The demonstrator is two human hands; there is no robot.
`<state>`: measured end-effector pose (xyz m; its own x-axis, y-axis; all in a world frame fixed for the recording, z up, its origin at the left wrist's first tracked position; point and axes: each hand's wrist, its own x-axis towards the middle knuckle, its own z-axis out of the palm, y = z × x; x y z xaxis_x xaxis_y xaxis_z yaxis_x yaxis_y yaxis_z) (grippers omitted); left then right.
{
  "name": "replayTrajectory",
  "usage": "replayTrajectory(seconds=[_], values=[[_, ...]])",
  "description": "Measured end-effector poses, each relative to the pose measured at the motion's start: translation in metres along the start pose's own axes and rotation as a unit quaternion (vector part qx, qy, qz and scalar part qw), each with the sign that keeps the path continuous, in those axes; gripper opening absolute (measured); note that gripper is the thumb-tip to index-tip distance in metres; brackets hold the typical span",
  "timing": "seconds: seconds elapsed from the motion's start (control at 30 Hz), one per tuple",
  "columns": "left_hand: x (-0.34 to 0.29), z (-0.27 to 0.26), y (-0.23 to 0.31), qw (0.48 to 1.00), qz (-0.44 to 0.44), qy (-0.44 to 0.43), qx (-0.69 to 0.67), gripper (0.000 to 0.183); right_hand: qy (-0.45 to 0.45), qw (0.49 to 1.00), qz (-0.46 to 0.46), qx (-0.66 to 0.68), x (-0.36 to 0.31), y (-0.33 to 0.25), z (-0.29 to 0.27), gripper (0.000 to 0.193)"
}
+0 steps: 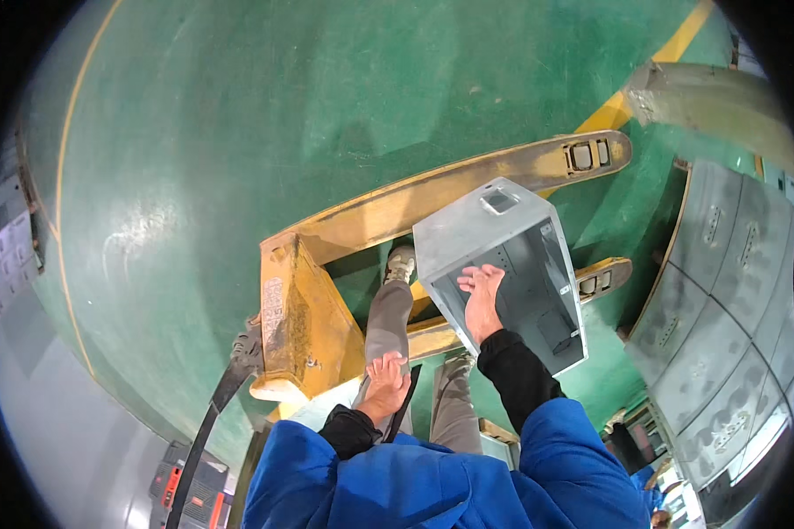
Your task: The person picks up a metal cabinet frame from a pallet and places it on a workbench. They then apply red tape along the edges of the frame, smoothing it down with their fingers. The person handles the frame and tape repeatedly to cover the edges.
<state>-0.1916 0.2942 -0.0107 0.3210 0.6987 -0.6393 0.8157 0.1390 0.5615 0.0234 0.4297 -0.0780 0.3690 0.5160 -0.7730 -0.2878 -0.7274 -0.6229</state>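
A grey sheet-metal box (468, 224) with an open side stands on the yellow pallet truck (432, 196), right of centre. Its top panel has a rectangular cutout, and small tabs run along the rim of the opening. In front of that opening is my right hand (483, 298), its fingers apart and slightly bent, holding nothing. Whether it touches the box's near edge I cannot tell. My left hand (385, 385) lies on my left leg, fingers loosely stretched, with nothing in it. Between the truck's forks, one of my shoes (400, 264) shows.
Stacked grey metal boxes (688, 309) stand at the right. The truck's dark handle (223, 392) runs toward the lower left, near a black-and-red machine (194, 488). A large grey cylindrical object (710, 99) lies at the upper right. Yellow lines mark the green floor (238, 115).
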Motion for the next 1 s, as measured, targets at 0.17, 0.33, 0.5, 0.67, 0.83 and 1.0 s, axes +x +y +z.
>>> replayTrajectory(seconds=[0.17, 0.33, 0.5, 0.67, 0.83, 1.0], values=[[0.005, -0.004, -0.01, 0.998, -0.023, 0.011, -0.05, 0.036, 0.023, 0.997, 0.022, 0.073, 0.036, -0.017, 0.027, 0.024], [0.011, -0.014, -0.013, 0.999, -0.012, 0.001, -0.049, 0.035, 0.148, 0.985, 0.025, 0.08, 0.049, -0.007, 0.031, 0.021], [0.023, -0.024, -0.013, 0.999, 0.018, -0.027, -0.017, 0.033, 0.075, 0.98, 0.053, 0.178, 0.052, -0.018, 0.022, 0.019], [0.032, -0.023, -0.014, 0.998, 0.055, -0.021, 0.026, 0.033, 0.12, 0.97, -0.052, 0.204, 0.028, -0.018, 0.038, 0.013], [0.048, -0.03, -0.006, 0.989, 0.071, -0.086, 0.102, 0.035, 0.061, 0.982, -0.178, -0.019, -0.04, 0.032, -0.053, 0.019], [0.055, -0.03, -0.004, 0.956, 0.111, -0.107, 0.249, 0.035, 0.24, 0.961, -0.109, 0.084, -0.145, 0.145, -0.175, 0.013]])
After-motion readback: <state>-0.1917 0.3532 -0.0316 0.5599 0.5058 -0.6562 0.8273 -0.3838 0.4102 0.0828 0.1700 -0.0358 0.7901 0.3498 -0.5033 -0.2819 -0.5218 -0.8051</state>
